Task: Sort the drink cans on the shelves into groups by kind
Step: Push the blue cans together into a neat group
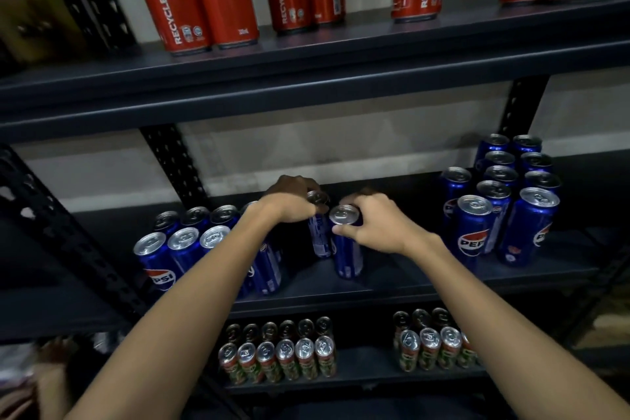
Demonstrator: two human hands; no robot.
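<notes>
Two outstretched arms: left hand (293, 203) grips rear blue can (318, 232), right hand (378, 227) clasps front blue can (346, 245) on the middle shelf (409, 278)

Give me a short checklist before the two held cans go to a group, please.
1. Left hand grips the top of the rear can: ok.
2. Right hand grips the top of the front can: ok.
3. Both cans are blue like the Pepsi groups: ok.
4. Both cans stand on the middle shelf: cannot tell, they may be lifted.
5. Bare shelf beside the left group and the right group: ok.
</notes>
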